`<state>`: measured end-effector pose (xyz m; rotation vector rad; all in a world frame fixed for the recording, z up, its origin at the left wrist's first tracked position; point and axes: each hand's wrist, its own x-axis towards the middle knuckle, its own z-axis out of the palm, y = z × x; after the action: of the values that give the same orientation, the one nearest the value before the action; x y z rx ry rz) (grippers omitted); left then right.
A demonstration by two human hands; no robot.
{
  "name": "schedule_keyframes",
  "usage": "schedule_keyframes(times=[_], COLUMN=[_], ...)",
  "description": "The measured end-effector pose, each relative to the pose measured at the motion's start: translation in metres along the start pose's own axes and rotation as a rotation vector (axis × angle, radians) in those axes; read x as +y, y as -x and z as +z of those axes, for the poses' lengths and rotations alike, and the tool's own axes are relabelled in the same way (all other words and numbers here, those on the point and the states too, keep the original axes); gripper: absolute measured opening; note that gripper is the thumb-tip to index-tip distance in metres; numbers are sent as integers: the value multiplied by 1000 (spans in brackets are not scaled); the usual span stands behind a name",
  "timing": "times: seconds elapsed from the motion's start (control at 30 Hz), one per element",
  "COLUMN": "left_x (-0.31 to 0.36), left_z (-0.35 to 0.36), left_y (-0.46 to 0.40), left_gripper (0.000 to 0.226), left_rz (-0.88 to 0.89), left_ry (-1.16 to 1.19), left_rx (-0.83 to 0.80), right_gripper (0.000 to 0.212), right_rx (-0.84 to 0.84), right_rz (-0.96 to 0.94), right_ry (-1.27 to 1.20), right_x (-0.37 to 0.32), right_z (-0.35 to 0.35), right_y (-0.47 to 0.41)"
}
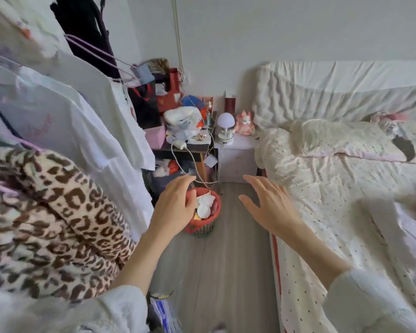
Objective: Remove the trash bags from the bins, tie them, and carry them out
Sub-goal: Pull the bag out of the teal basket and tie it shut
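Reaching out over the floor, the left hand (175, 205) has its fingers bent a little and spread, and it holds nothing. Its fingertips are right at the near rim of the red trash bag (215, 218); I cannot tell if they touch it. The right hand (268, 207) is open too, with straight fingers spread apart, and it holds nothing. It hangs in the air well to the right of the bag, close to the side of the bed (334, 183).

The red bag sits inside a small mesh bin (203, 230) on the wooden floor (231, 272), just under the left hand's fingers. The bag's edge is folded over the top of the bin. White crumpled paper (205, 205) and other bits of trash fill it.

Past the left hand, farther away, a messy little table (187, 147) is piled with bags and small things, and white cords (190, 159) hang down from it toward the bin. Next to the table, beyond the space between the two hands, a pale nightstand (238, 159) holds a round white lamp (225, 127) and a pink toy (245, 122).

To the left of the left arm hang clothes: a spotted leopard coat (48, 217) and white shirts (87, 121). Both arms wear white sleeves (370, 301).
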<state>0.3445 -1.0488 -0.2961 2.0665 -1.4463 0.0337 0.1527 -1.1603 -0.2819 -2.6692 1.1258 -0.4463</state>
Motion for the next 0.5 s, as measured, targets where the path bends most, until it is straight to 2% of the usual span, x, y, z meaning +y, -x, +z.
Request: schedule_keyframes(times=[0.27,0.5], left_x=[-63,-117], left_z=[78,147], left_y=[-194,-301], left_gripper=[38,37], left_rz=[-52,-152], left_ry=[-18,-29], left_rx=[-79,-122], right_gripper=[53,52], right_rx=[-83,-192], right_rz=[30,-3], right_ry=[-62,-95], right_x=[72,127], right_z=[69,129], right_y=[-208,-339])
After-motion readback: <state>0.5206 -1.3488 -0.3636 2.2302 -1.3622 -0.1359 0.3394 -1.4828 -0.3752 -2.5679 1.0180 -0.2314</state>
